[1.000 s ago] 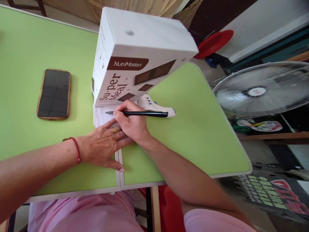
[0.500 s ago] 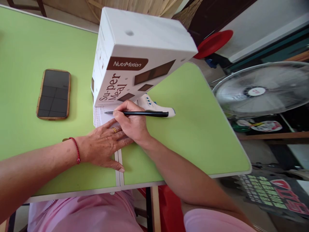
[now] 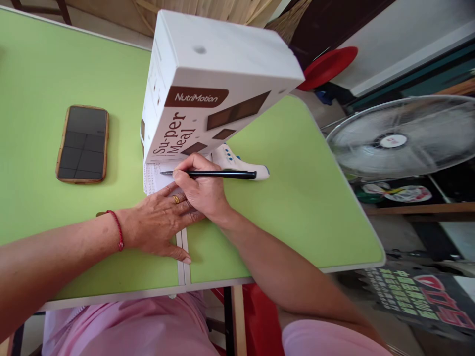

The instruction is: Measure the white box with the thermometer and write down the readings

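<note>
In the head view, my right hand (image 3: 203, 190) grips a black pen (image 3: 226, 174), its tip at the surface of a sheet of paper (image 3: 163, 182) with rows of handwriting along its left side. My left hand (image 3: 161, 222) lies flat, fingers stretched out, across the paper's lower part and the green table; a ring and a red bracelet show on it. My right hand partly covers its fingertips. Just beyond the paper stands a tall white "NutriMotion" box (image 3: 222, 79), which hides the paper's far part.
A phone in a brown case (image 3: 83, 144) lies on the green table (image 3: 297, 217) at the left. Behind the pen is a white device with blue dots (image 3: 241, 165), partly hidden by the box. A fan (image 3: 394, 141) stands beyond the table's right edge, near a red round object (image 3: 330, 68).
The pen's rear end has shifted very slightly to the left, with my right hand moving a little. My left hand, the box and the phone stay where they were.
</note>
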